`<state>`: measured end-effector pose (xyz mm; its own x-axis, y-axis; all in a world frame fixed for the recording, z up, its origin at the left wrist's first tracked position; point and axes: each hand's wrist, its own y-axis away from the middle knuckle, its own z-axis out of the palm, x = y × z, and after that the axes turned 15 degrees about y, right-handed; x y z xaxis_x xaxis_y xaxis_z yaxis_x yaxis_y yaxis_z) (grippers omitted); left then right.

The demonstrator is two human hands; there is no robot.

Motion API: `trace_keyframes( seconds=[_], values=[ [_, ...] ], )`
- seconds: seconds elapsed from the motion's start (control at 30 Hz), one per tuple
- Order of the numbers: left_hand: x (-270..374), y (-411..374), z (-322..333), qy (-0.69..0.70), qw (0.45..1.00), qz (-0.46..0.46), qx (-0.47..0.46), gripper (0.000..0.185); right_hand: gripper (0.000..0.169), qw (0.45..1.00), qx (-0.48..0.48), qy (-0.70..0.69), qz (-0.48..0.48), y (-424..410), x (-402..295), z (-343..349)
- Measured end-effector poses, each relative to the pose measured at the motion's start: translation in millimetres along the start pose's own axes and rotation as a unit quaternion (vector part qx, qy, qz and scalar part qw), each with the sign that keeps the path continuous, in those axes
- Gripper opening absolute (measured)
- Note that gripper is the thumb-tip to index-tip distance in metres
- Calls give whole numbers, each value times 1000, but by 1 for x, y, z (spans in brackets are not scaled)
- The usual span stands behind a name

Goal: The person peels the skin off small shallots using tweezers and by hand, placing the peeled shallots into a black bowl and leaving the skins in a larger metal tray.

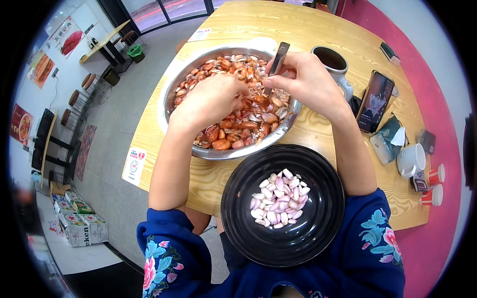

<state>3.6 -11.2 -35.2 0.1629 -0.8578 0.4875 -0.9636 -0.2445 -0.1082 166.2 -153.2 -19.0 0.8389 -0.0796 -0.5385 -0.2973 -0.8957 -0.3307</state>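
Note:
A steel basin (246,152) holds unpeeled shallots (222,143) and loose skins in water. My left hand (213,96) reaches over the basin, its curled fingertips down among the shallots; whether they pinch one is hidden. Between the thumb and fingers of my right hand (303,80) is a small metal knife (278,61), its lower end pointing down over the basin. Nearer to me, a black ribbed bowl (242,231) contains peeled, pale purple shallots (280,199) heaped in its middle. Its far rim lies close to the basin's near edge.
To the right stand a mug (346,74) of dark liquid, a propped phone (375,100), a tissue pack (384,139), a white cup (411,160) and paper cups (432,195). A pink wall (443,141) borders the wooden table (316,26). Stools (74,97) stand far left.

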Motion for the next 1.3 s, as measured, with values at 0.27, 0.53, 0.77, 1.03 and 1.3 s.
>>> trace_keyframes(
  seconds=[0.27,0.53,0.77,1.03,1.3],
  values=[
    [-2,1,-3,-99,984,-146,-8,21,21,1000,17,-13,-16,0,6,2],
    [13,6,-1,-103,985,-1,141,14,21,999,26,22,-14,4,0,-11],
    [17,-41,20,5,990,138,14,18,18,999,27,30,-17,2,8,-13],
    [27,-47,8,118,990,66,-40,18,23,998,45,49,-3,6,15,-29],
    [15,-46,35,-2,990,119,-78,22,19,993,87,78,-27,2,15,-27]
  ],
)
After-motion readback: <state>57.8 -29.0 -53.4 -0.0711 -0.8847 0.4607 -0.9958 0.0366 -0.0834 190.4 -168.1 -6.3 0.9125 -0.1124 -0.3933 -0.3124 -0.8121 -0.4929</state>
